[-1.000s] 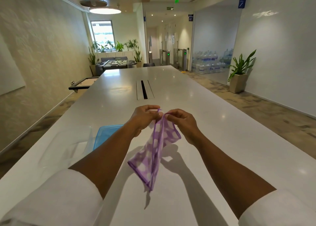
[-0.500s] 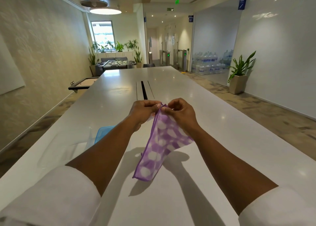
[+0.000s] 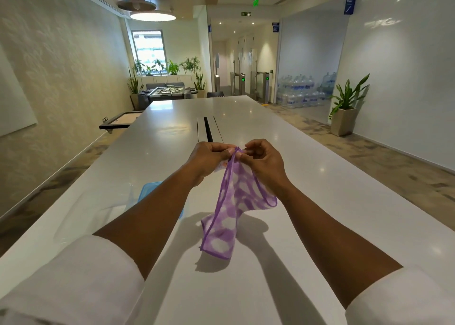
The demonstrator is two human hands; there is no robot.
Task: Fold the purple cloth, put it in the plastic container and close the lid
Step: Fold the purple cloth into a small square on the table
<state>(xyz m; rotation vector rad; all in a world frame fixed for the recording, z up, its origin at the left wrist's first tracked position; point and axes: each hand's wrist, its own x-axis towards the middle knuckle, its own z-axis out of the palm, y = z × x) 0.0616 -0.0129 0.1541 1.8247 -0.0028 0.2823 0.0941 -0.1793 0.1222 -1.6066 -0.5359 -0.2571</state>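
Note:
The purple cloth (image 3: pixel 232 201), white-spotted with a darker purple hem, hangs in the air above the white table (image 3: pixel 246 287). My left hand (image 3: pixel 209 158) and my right hand (image 3: pixel 262 163) pinch its top edge close together, fingertips almost touching. The cloth droops in loose folds, and its lowest corner is at or just above the table. A clear plastic container (image 3: pixel 96 214) stands on the table at the left, hard to make out. Its blue lid (image 3: pixel 150 191) lies beside it, partly hidden behind my left forearm.
A dark cable slot (image 3: pixel 208 131) runs along the table's middle, just beyond my hands. The table's left edge runs near the container. A potted plant (image 3: pixel 344 113) stands on the floor at the right wall.
Both hands have risen and drawn slightly closer to me. The cloth has opened from a narrow hanging strip into wider loose folds, and its lower end has swung right.

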